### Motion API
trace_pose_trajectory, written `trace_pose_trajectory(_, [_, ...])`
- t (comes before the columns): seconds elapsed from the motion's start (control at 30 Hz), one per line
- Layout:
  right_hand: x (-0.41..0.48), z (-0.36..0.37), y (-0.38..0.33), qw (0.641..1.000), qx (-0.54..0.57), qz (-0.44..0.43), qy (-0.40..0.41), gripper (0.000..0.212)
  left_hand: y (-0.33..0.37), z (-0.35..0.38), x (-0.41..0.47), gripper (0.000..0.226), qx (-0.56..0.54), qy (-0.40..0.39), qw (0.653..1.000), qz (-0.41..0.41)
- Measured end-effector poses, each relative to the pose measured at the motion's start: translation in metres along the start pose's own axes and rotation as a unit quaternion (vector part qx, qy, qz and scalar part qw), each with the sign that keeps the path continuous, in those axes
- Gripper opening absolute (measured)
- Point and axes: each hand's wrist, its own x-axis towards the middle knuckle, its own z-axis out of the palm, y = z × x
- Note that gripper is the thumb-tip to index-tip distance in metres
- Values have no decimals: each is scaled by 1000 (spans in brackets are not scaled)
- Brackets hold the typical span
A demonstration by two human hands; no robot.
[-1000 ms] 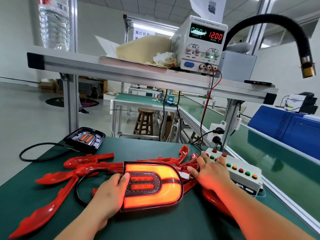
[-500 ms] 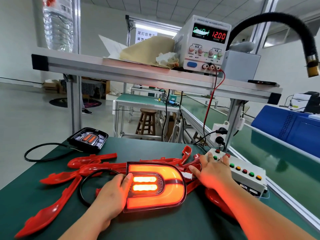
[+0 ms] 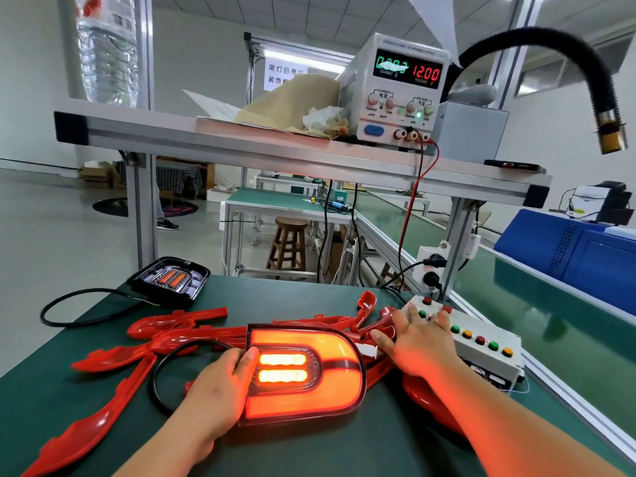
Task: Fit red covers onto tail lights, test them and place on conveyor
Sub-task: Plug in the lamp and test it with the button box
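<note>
Now, with your left hand (image 3: 213,390) gripping the left end of the lit tail light (image 3: 303,373) near the workbench (image 3: 309,449) front edge and your right hand (image 3: 420,342) flat, fingers spread on the button box (image 3: 481,342), press one button at a time and check each segment while the power supply (image 3: 399,94) reads 12.00 VOLTAGE.

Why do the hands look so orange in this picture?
Head view: the lit tail light glows between them and tints the left hand and right hand orange; its two inner bars blow out near white; the power supply shows smeared green digits.
</note>
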Motion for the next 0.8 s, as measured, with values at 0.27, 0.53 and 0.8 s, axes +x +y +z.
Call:
trace_pose_trajectory(0.27, [-34, -6, 47, 986, 88, 130, 59, 76, 2, -1, 0, 18, -4, -25, 1000, -13])
trace_pose_trajectory(0.53, [-65, 11, 70, 984, 63, 163, 19, 95, 1, -1, -1, 30, 15, -15, 1000, -9])
trace_pose_trajectory(0.8, [-65, 11, 71, 988, 13, 153, 12, 110, -2, 0, 2, 36, 17, 0, 1000, -4])
